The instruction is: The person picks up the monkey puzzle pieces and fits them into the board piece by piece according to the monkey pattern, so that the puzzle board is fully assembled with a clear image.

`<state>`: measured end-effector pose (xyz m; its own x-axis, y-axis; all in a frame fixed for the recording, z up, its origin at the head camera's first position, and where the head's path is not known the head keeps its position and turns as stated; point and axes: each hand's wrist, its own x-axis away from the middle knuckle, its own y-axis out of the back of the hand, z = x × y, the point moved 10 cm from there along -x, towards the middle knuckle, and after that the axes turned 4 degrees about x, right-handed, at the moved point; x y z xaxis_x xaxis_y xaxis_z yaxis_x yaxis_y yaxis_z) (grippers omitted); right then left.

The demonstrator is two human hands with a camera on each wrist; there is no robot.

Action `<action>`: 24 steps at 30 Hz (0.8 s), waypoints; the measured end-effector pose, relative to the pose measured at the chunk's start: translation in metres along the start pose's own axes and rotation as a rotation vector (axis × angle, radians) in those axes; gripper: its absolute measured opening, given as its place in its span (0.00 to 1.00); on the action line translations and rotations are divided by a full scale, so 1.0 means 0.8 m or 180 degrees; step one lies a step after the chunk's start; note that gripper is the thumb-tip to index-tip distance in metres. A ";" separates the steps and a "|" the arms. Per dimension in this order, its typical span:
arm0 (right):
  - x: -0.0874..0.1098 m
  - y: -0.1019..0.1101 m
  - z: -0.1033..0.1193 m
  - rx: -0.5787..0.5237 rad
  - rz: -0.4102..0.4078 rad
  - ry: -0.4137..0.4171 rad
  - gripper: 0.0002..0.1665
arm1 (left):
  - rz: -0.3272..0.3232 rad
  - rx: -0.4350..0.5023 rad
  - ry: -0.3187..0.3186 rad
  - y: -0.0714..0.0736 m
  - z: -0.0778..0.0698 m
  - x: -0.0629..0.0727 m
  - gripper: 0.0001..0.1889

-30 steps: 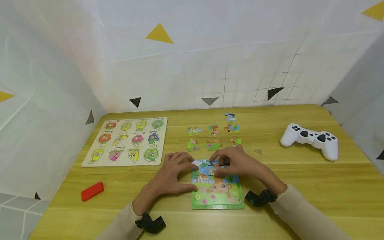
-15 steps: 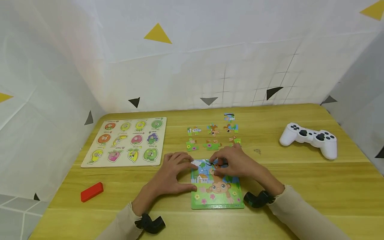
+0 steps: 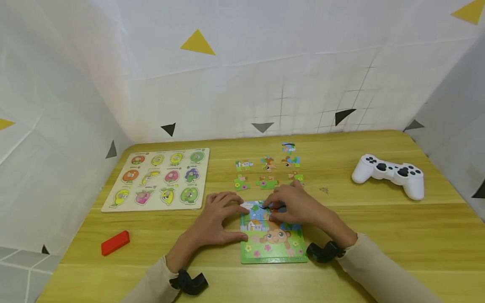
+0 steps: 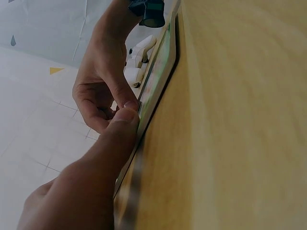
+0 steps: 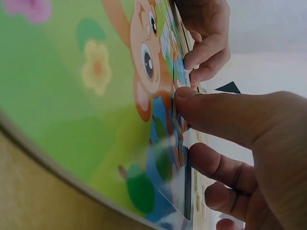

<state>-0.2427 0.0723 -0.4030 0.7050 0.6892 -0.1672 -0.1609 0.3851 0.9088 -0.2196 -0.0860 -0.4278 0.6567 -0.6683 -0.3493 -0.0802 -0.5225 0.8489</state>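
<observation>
A monkey jigsaw board (image 3: 274, 254) lies on the table before me, its upper left filled with fitted pieces. My right hand (image 3: 299, 205) is over its top part, pinching a puzzle piece (image 3: 273, 210) between thumb and fingertips. In the right wrist view the thumb touches one edge of that piece and a fingertip is close to the other; part of it is hidden. My left hand (image 3: 215, 221) rests at the board's left edge, fingers spread, thumb and fingertips touching the frame. Beyond the board lie several loose pieces (image 3: 267, 183), face up.
A wooden fruit puzzle (image 3: 205, 170) lies at the back left. Nearer on that side is a red block (image 3: 115, 243). At the right stands a white game controller (image 3: 390, 173). A pale sheet wall (image 3: 227, 92) rises behind the table.
The piece under my right hand has gone from slightly raised to lying flatter in the board. My left hand keeps its place; the whole head view has shifted slightly.
</observation>
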 end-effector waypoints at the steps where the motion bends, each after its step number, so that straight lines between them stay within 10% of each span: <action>1: 0.000 0.000 0.000 0.0006 -0.0001 0.0011 0.13 | -0.0001 0.0001 -0.0001 0.000 0.000 0.000 0.31; 24: 0.000 -0.001 0.006 0.0035 0.0076 -0.0021 0.13 | 0.0076 -0.0093 0.0014 -0.002 -0.001 0.000 0.30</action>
<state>-0.2393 0.0687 -0.4019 0.7057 0.6940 -0.1429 -0.1701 0.3617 0.9166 -0.2188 -0.0849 -0.4290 0.6582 -0.6781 -0.3272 -0.0739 -0.4906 0.8682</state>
